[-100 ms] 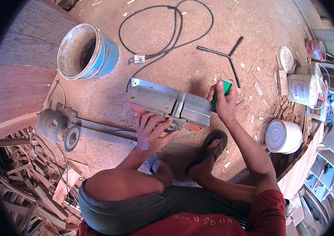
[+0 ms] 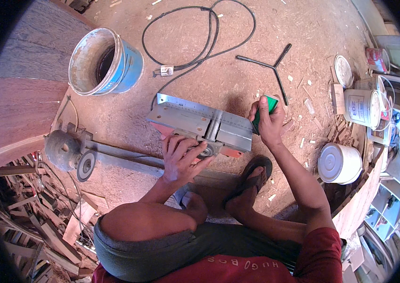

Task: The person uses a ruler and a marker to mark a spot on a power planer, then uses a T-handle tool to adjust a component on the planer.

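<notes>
An upturned electric planer [image 2: 200, 123] with a grey metal sole lies on the sawdust floor in front of me. My left hand [image 2: 181, 158] rests on its near side, fingers spread over the round part by the orange body. My right hand [image 2: 268, 120] is closed around a green block [image 2: 267, 107] held against the planer's right end. The planer's black cable [image 2: 200, 42] loops away across the floor behind it.
A blue and white bucket [image 2: 103, 63] stands at the back left. A black T-shaped wrench [image 2: 275, 70] lies at the back right. White tubs [image 2: 339, 162] sit to the right. A grinder on a metal bar [image 2: 75, 153] lies at the left, above wood scraps [image 2: 30, 221].
</notes>
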Demonstrator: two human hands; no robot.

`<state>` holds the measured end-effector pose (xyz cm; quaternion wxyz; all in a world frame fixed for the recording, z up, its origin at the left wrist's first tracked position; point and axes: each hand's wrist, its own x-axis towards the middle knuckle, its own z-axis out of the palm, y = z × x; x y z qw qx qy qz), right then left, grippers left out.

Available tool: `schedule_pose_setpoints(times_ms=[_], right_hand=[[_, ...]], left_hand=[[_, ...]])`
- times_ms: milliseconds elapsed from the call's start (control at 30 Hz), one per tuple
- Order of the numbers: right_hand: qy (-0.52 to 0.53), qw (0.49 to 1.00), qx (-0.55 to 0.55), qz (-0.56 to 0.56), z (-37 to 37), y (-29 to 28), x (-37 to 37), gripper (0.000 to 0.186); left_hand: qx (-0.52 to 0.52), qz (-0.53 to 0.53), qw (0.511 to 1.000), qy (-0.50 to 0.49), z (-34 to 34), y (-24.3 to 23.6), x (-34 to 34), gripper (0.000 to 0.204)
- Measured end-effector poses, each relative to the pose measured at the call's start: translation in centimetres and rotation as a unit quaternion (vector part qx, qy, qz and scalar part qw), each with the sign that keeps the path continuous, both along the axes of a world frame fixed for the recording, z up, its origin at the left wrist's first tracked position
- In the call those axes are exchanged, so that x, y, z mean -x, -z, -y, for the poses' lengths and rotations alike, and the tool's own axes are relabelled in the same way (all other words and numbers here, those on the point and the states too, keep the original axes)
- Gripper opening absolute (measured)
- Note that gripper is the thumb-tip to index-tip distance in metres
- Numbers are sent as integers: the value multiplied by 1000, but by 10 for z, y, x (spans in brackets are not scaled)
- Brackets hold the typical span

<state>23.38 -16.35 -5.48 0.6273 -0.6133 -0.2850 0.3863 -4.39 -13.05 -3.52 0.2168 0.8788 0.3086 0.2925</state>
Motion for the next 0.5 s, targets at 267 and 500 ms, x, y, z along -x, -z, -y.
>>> schedule_pose_setpoints(times_ms=[267, 500], right_hand=[[-6, 1000, 6, 17, 0, 0, -1, 23], [-9, 1000, 3, 12, 0, -1, -1, 23]], left_hand=[[12, -4, 1000, 8, 0, -3, 1, 51], [13, -4, 1000, 9, 0, -4, 0, 53]])
